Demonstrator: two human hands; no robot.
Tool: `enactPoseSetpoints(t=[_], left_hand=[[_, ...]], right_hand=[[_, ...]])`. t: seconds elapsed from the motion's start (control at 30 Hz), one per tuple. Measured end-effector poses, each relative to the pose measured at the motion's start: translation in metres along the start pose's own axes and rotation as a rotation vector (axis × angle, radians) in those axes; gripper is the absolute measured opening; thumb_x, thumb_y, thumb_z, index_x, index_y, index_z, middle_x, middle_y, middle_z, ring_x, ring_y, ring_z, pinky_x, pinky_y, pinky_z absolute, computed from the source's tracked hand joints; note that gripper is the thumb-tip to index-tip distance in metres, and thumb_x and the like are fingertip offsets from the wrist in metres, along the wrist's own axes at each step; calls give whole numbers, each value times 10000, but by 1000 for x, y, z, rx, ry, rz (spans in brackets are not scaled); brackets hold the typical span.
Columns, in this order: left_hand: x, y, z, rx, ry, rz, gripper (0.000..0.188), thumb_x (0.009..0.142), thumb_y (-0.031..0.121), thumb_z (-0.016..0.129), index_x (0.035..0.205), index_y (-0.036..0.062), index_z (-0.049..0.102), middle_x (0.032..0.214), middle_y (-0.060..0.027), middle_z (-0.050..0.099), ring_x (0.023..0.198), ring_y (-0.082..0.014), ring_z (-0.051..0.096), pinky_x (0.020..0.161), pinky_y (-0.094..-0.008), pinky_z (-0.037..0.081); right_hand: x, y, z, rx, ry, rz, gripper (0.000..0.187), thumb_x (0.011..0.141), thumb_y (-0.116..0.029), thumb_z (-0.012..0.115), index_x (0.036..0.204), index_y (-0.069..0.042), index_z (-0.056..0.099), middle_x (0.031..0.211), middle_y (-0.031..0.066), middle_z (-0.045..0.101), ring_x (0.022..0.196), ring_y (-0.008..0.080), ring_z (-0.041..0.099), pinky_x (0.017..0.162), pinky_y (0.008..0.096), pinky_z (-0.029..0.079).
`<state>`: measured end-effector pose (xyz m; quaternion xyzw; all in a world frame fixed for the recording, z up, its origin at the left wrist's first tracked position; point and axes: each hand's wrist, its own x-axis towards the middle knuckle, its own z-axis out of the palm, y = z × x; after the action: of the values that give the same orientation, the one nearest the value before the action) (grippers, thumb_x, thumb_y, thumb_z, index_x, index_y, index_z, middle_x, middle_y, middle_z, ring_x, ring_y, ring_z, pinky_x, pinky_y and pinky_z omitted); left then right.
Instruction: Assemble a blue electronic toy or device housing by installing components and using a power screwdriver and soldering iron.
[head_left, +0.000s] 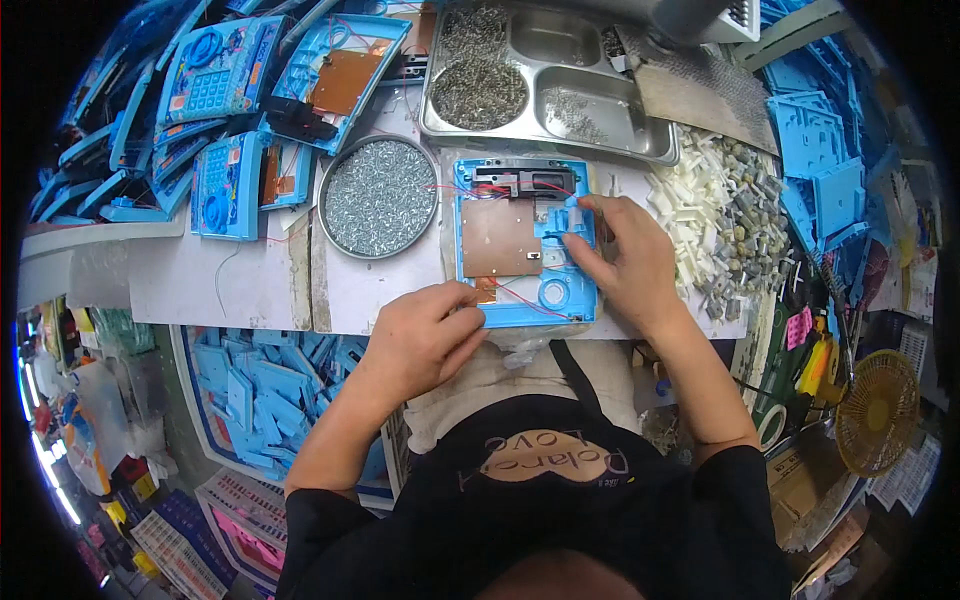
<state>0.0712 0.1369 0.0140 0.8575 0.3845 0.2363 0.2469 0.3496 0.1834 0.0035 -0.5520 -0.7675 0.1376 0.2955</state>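
The right hand (635, 250) is bracketing a small light-blue plastic piece (567, 217) to its left; the left hand (425, 335) is touching the near-left corner of the blue rectangular plastic casing (530, 316); both pinches unclear.

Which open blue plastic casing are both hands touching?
The rectangular blue plastic casing before the person, left hand at its lower-left corner, right hand at its right side; other blue casings lie untouched.

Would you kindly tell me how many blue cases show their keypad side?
2: the upper case at the picture's upper left, and the lower case below it, left of the round dish. Others may be hidden in the pile.
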Motion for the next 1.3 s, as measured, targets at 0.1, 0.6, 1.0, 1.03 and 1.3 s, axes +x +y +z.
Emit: enactPoseSetpoints(t=[0.1, 0.6, 1.0, 1.03, 1.3], left_hand=[[4, 3, 0, -6, -33, -4, 169, 798, 78, 760, 924, 72, 648, 999, -95, 662, 836, -297, 686, 695, -388, 562], [44, 48, 16, -112, 59, 8, 365, 822, 182, 760, 1150, 57, 661, 961, -96, 610, 837, -300, 662, 695, -400, 525], [48, 66, 44, 199, -151, 195, 334, 838, 121, 633, 1163, 49, 661, 846, -52, 571, 730, -211, 612, 650, -355, 463], [50, 67, 49, 224, -151, 195, 338, 831, 121, 637, 1159, 45, 660, 842, -52, 571, 727, -207, 615, 652, -350, 465], [54, 58, 59, 187, -180, 381, 272, 799, 136, 645, 1054, 43, 664, 827, -44, 583, 718, -200, 639, 617, -347, 480]], right_hand=[[14, -6, -12, 138, -148, 103, 296, 824, -266, 798, 1028, -73, 704, 859, 122, 655, 751, 283, 655, 642, 399, 502], [-21, -16, -45, 703, -318, -313, 187, 793, -66, 849, 965, -67, 774, 826, 58, 687, 718, 239, 624, 663, 346, 502], [-123, 18, -86, 563, -929, 283, 142, 837, -129, 789, 945, -38, 775, 858, 171, 727, 855, 343, 695, 761, 418, 547], [-130, 19, -91, 138, -967, 221, 251, 810, -177, 782, 1036, -71, 760, 853, 172, 726, 875, 356, 701, 773, 442, 550], [-96, 4, -139, 490, -744, 277, 429, 827, -141, 795, 1242, -67, 713, 743, 80, 700, 653, 240, 686, 631, 343, 530]])
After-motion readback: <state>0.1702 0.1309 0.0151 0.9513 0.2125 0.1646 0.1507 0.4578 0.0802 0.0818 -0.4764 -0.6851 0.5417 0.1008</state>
